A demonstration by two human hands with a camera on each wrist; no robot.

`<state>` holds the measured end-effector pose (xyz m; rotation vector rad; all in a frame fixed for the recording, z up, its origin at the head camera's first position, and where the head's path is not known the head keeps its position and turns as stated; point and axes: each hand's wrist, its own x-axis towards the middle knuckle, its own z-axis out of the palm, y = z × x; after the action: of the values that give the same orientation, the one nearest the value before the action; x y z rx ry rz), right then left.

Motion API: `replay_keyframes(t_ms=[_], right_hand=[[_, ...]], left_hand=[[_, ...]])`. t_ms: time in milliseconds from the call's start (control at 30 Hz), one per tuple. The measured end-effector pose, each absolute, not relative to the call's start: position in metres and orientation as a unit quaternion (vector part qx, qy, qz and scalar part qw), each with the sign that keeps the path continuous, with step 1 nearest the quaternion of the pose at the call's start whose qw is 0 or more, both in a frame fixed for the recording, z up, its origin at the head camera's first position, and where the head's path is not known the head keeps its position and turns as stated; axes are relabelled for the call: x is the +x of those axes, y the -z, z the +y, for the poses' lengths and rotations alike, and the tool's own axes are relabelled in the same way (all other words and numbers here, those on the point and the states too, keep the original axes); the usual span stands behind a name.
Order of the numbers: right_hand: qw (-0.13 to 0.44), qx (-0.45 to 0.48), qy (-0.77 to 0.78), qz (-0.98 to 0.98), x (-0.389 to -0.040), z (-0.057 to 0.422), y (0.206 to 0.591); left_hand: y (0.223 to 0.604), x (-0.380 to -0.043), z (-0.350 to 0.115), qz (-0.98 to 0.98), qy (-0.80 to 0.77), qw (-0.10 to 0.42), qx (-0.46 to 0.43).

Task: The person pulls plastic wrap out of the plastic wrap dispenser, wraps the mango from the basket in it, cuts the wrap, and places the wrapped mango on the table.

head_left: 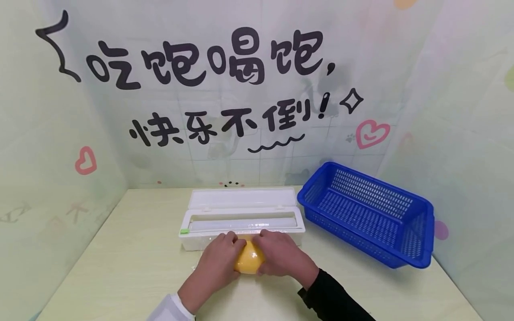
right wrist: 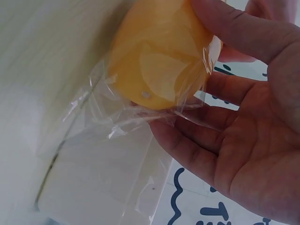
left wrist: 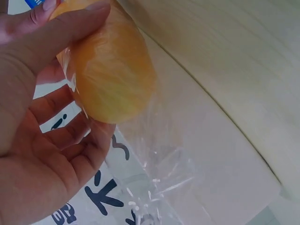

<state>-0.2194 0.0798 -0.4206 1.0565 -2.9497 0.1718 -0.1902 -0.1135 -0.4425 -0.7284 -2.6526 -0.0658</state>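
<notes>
Both hands hold a smooth, oval yellow fruit [head_left: 250, 258], much like a mango, in front of the cling film box [head_left: 242, 223]. Clear cling film [left wrist: 154, 183] covers its surface, with loose, wrinkled edges hanging off it in both wrist views. My left hand [head_left: 220, 261] grips one side, thumb [left wrist: 86, 21] lying over the film and fingers curled beneath. On the opposite side, my right hand [head_left: 283, 255] holds the fruit [right wrist: 159, 56] with its thumb on top and fingers bent under the film. The white box stands with its lid raised, a film roll [head_left: 242, 224] inside.
A blue perforated plastic basket [head_left: 361, 254] stands at the right, behind the right forearm. The light wooden table [head_left: 136, 258] meets a printed wall covering [head_left: 225, 169] at the back. A green slider [head_left: 184, 231] sits on the box's left front edge.
</notes>
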Motion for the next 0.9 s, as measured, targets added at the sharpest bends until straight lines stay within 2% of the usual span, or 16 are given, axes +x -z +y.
replay_keyframes(t_ms=[267, 533, 900], right_hand=[[0.015, 0.328, -0.076, -0.942, -0.211, 0.083, 0.419], [0.166, 0.344, 0.019, -0.924, -0.19, 0.076, 0.421], [0.257, 0.341, 0.105, -0.898, -0.194, 0.069, 0.439]], left_hand=[[0.433, -0.195, -0.123, -0.947, 0.089, 0.16, -0.266], [0.424, -0.205, -0.13, -0.946, 0.116, 0.116, -0.281], [0.426, -0.208, -0.127, -0.947, 0.1, 0.12, -0.28]])
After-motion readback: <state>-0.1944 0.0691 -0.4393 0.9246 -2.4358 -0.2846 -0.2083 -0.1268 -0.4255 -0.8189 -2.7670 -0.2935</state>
